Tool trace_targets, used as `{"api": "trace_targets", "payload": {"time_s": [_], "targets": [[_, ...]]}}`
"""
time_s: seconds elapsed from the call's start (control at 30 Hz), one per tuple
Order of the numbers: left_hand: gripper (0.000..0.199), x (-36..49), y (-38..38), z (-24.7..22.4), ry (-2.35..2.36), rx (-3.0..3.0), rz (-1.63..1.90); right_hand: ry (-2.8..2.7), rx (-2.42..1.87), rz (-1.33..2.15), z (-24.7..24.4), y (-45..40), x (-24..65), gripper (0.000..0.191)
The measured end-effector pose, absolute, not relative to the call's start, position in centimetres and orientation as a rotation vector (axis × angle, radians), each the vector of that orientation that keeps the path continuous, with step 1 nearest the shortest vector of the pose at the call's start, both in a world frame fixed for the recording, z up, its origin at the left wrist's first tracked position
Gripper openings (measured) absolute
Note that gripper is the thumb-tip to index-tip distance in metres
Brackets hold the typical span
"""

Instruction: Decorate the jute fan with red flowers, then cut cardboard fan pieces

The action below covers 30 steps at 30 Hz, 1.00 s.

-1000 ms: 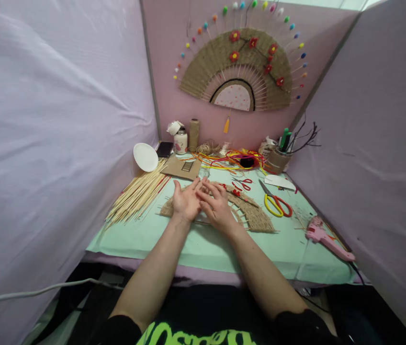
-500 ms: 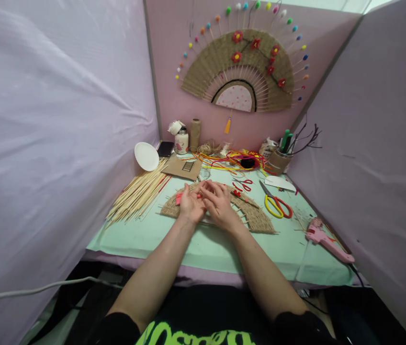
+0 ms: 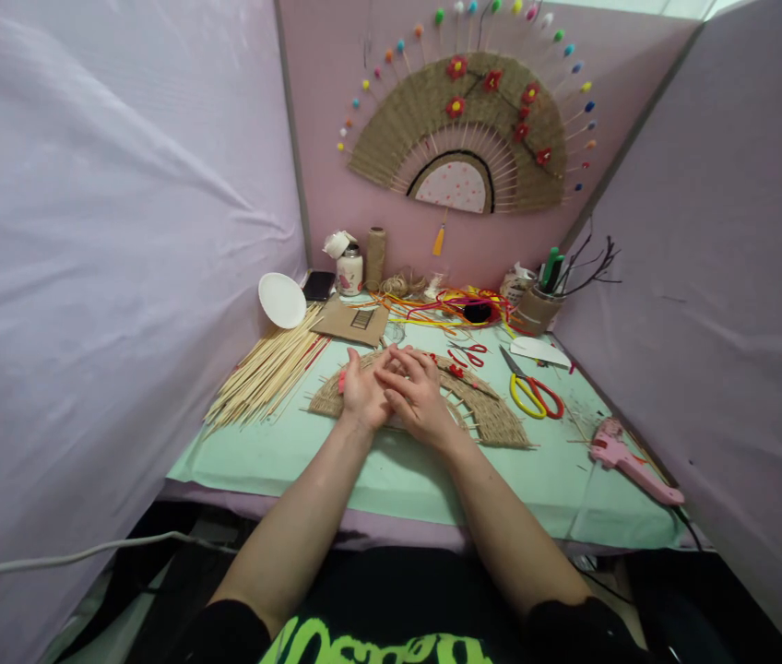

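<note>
Above the middle of a twine-woven fan, my left hand is turned palm up, thumb raised and fingers stretched out. My right hand lies over it with outstretched fingers touching the left palm and fingers. No object shows in either hand, though the spot where they overlap is hidden. A red flower and a dark twig are on the fan's right part. A bit of pink-red material peeks out beside my left thumb. The hands cover the fan's centre.
Left of the fan lies a pile of thin sticks, with a white dish behind. To the right are large scissors, small red scissors and a pink glue gun. A finished fan hangs on the back wall.
My right fingers have shifted slightly left and lower across my left palm. A small red spot seen between the hands is now out of sight. The tabletop things are unmoved.
</note>
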<state>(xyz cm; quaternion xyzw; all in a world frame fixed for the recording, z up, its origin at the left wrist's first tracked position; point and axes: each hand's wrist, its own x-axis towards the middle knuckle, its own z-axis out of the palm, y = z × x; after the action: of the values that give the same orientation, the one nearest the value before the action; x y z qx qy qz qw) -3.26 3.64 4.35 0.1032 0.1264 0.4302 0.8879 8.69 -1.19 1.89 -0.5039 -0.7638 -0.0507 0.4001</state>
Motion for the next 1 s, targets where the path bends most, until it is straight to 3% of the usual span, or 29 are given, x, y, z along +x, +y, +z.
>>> {"api": "trace_targets", "payload": {"time_s": [1.0], "targets": [[0.076, -3.21, 3.41, 4.54, 0.273, 0.255, 0.876, -1.883, -1.306, -0.081, 1.50, -1.03, 8.43, 0.033]]}}
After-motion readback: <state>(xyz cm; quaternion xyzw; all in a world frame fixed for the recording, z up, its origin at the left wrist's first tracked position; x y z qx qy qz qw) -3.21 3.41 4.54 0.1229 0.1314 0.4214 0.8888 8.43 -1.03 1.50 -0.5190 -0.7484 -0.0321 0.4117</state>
